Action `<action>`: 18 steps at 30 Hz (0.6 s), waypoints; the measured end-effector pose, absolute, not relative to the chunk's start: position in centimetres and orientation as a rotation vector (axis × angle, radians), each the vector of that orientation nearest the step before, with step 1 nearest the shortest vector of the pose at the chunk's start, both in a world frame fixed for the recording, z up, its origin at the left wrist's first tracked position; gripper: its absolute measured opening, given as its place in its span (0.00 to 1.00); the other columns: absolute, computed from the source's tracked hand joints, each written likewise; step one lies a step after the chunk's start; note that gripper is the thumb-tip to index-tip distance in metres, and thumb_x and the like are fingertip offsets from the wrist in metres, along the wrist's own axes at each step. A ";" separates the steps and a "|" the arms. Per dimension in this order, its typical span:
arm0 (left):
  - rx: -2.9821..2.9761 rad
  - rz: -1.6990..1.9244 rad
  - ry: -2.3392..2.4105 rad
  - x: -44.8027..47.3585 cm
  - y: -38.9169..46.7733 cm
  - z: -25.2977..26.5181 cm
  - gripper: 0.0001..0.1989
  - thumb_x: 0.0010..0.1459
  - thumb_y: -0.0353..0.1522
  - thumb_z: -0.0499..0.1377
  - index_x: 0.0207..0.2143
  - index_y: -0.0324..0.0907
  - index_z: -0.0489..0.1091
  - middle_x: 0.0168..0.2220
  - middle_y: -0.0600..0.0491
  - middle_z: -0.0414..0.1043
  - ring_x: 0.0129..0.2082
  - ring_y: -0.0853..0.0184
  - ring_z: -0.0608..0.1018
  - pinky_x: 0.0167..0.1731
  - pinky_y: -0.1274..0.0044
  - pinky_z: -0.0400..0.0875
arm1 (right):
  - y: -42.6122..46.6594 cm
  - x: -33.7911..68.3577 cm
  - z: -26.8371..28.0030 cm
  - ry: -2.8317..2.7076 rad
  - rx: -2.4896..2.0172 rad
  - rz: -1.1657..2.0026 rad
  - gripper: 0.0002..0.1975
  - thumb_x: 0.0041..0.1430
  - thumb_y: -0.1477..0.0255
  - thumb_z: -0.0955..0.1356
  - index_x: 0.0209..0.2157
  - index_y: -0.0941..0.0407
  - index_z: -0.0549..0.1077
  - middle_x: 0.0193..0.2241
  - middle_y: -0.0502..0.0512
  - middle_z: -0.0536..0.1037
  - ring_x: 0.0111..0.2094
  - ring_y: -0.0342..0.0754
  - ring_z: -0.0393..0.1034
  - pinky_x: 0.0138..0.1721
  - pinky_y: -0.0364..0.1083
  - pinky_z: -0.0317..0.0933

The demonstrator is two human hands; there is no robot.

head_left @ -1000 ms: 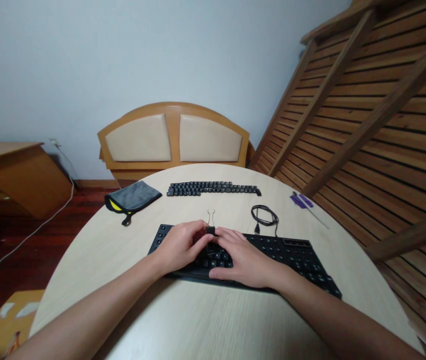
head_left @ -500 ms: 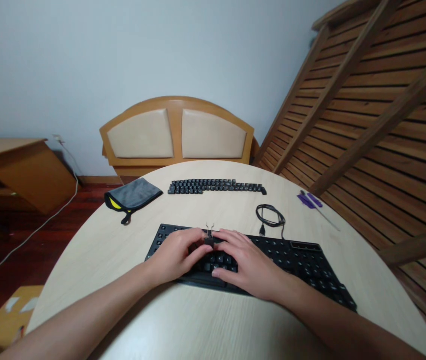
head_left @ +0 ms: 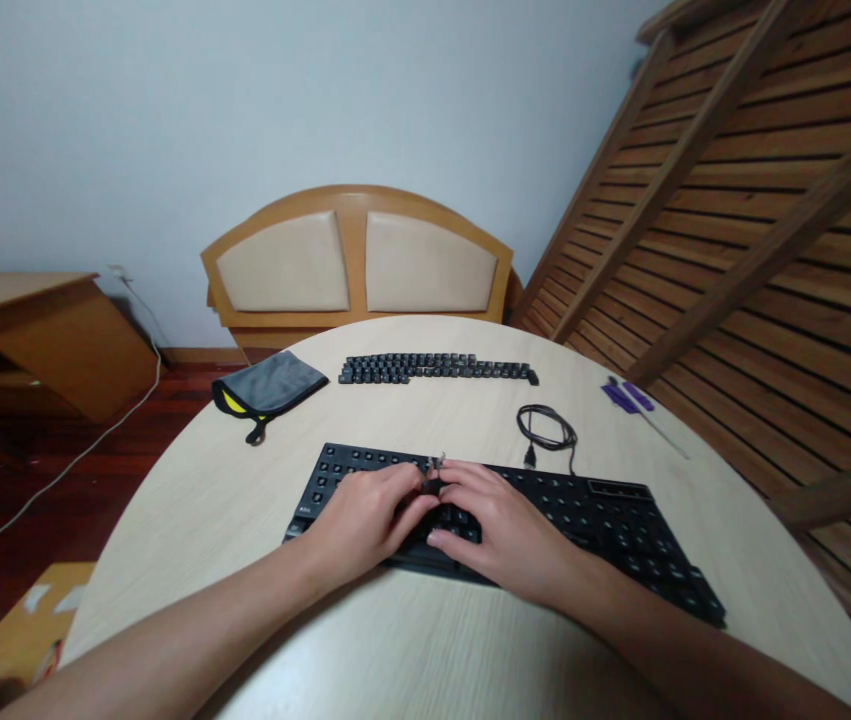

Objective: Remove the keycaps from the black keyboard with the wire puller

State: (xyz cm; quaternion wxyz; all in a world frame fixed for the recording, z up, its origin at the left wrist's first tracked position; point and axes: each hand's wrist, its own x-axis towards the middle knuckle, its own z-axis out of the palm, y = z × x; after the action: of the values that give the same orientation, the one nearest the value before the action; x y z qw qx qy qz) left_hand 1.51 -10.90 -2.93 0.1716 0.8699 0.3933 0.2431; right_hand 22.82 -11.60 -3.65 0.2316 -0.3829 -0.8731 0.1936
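Observation:
A black keyboard (head_left: 642, 540) lies on the table in front of me, many of its keycaps off and bare switches showing. Above its middle is a small keycap puller (head_left: 435, 484) with a dark body and thin wire prongs pointing up and away. My left hand (head_left: 369, 510) pinches the puller's body between thumb and fingers. From the other side, my right hand (head_left: 504, 525) has its index and middle fingertips against the puller, while its thumb rests lower, over the keys. The fingers partly hide the puller; I cannot make out whether a keycap is in it.
Loose black keycaps (head_left: 436, 370) lie in rows toward the table's far side. A folded grey cloth (head_left: 271, 382) is at the left, a coiled USB cable (head_left: 546, 428) behind the keyboard, and a purple-handled screwdriver (head_left: 639, 397) at the right. Slatted wood (head_left: 770, 270) leans beyond the table's right edge.
The puller's wire prongs have tipped lower and now stand closer to the fingers. Both hands stay together over the keyboard. The whole view has shifted slightly.

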 end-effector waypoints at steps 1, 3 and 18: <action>2.430 0.708 1.135 1.6 -10.9 -2.9 0.10 0.67 0.34 0.51 0.32 0.42 0.63 0.29 0.54 0.71 0.27 0.67 0.72 0.28 0.78 0.61 | -11.6 22.8 -3.6 -2.385 -1.065 0.543 0.14 0.59 0.64 0.69 0.46 0.54 0.76 0.54 0.58 0.73 0.59 0.54 0.61 0.60 0.55 0.55; 2.325 0.744 1.170 1.6 -10.8 -2.9 0.11 0.67 0.34 0.51 0.30 0.42 0.63 0.28 0.54 0.71 0.27 0.68 0.72 0.28 0.78 0.61 | -11.5 22.6 -3.4 -2.342 -1.090 0.571 0.13 0.59 0.65 0.69 0.45 0.54 0.76 0.52 0.58 0.74 0.57 0.53 0.63 0.59 0.55 0.57; 1.775 0.934 1.036 1.6 -10.1 -3.8 0.13 0.64 0.40 0.54 0.30 0.42 0.62 0.27 0.53 0.74 0.28 0.67 0.75 0.30 0.76 0.69 | -11.3 21.2 -3.5 -2.121 -1.171 0.671 0.05 0.52 0.72 0.73 0.33 0.53 0.75 0.43 0.53 0.77 0.49 0.52 0.68 0.52 0.53 0.60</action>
State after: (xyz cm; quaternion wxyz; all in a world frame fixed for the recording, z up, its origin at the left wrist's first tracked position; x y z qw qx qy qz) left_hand 1.56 -10.08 -3.76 0.4277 0.7108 0.4147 0.3740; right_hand 21.18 -11.33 -3.50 0.3088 -0.4432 -0.8024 0.2538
